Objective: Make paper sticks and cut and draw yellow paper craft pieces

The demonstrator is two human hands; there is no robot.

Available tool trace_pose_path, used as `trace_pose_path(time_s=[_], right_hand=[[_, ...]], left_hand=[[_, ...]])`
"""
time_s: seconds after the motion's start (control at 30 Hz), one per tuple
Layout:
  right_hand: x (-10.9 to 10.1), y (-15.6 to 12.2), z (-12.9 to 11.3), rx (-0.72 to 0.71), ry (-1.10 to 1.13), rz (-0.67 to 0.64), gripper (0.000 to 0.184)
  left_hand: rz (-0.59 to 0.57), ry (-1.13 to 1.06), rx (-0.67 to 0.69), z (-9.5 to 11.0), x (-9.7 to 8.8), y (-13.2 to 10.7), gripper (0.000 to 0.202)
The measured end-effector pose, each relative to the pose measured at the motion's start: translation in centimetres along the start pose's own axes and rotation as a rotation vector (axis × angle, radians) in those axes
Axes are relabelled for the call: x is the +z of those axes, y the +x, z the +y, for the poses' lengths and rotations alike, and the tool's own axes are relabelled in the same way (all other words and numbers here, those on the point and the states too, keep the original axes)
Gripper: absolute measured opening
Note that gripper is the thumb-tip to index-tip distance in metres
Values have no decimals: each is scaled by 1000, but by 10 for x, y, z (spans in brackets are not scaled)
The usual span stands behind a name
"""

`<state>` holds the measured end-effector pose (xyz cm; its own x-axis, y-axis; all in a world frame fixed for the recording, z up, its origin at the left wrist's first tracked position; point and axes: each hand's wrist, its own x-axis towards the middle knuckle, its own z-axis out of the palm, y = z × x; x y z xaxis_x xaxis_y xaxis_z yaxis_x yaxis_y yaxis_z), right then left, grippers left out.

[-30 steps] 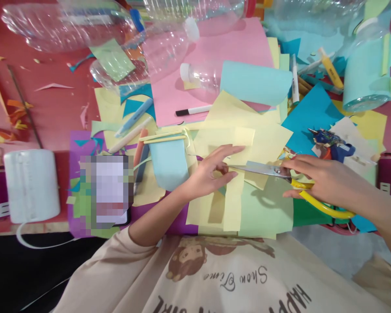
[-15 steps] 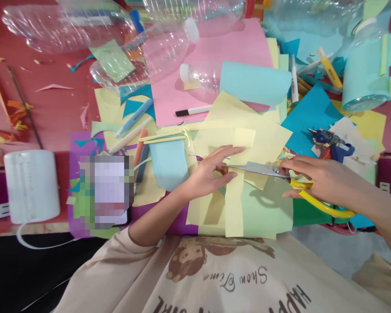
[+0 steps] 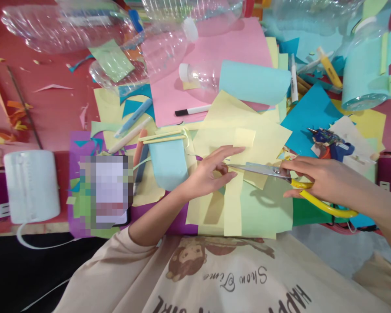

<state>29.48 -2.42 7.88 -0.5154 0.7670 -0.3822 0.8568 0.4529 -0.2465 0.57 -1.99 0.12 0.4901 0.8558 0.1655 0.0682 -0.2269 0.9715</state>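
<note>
My left hand (image 3: 217,169) is closed in a pinch at the top of a pale yellow paper strip (image 3: 233,208). The strip hangs down toward my shirt; its pinched end is partly hidden by my fingers. In my right hand (image 3: 316,174) is a pair of scissors (image 3: 263,169) with yellow handles. Their blades point left across the strip's top, with the tips close to my left fingers. Beneath both hands lie pale yellow paper (image 3: 247,117) and light green paper (image 3: 267,208).
Clear plastic bottles (image 3: 68,26) lie along the back. A bottle wrapped in light blue paper (image 3: 254,82) rests on pink paper (image 3: 211,48). Left are markers (image 3: 133,117), a light blue paper piece (image 3: 169,163), a blurred phone (image 3: 109,187) and a white case (image 3: 32,187). A glittery blue object (image 3: 332,141) sits right.
Both hands stay almost in place. The lower end of the yellow strip has shifted very slightly left.
</note>
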Motion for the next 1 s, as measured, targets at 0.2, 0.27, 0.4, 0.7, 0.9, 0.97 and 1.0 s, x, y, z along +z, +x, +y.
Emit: trace_pose_path(time_s=[0.2,0.27,0.4,0.7,0.9,0.97,1.0], right_hand=[[2,-1,2,-11,11,-1,56],[2,-1,3,-7,10,0,56],[0,-1,0,-1,24,-13,53],[-2,0,2,-32,12,-27,46],[-1,1,3,-33,18,-14,45],[-3,1,3,-15,19,-29,44],[-3,1,4,-5,17,-23,44]], left_hand=[[-5,-2,-30,2,-1,1,54],[-6,4,-34,1,-1,1,53],[-8,-3,-43,1,-1,0,55],[-12,-26,-89,-1,-1,-1,53],[-13,-30,-113,-2,0,-1,53],[1,-43,-125,-2,0,0,53],[17,-52,-133,-2,0,0,52]])
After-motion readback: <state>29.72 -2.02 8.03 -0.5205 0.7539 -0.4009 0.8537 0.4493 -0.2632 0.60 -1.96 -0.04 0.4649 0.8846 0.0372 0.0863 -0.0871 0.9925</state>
